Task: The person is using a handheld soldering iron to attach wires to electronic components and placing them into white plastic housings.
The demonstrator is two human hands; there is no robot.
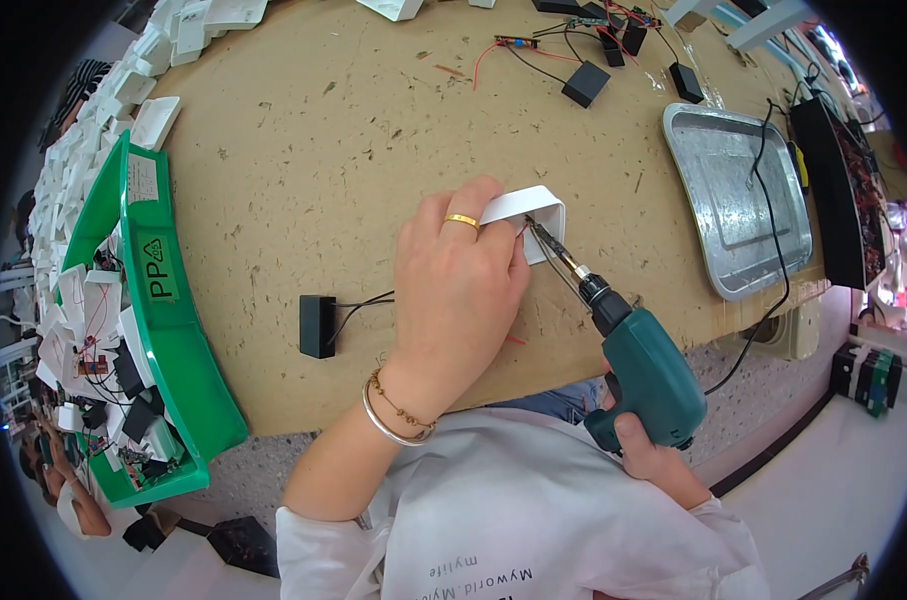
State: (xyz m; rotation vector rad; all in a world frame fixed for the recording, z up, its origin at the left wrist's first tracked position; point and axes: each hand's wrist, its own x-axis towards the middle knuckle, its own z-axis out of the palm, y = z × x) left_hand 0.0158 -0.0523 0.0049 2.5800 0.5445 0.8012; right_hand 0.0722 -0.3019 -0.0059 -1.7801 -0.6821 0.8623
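Note:
My left hand (458,265), with a ring on one finger, is closed around a white plastic housing (548,205) above the brown tabletop. My right hand (645,445) grips the handle of a teal soldering gun (658,375). The gun's metal tip reaches into the open side of the housing, close to my left fingers. A bit of red wire shows there; the exact contact point is too small to make out. Left of my wrist lies a black box (317,326), its two dark wires running under my left hand.
At the left stands a green bin (178,330) of white housings and wired parts, with more white housings (153,122) piled beyond. A metal tray (738,200) lies at right, a black cord (770,215) across it. Black boxes with wires (585,84) lie at the far side.

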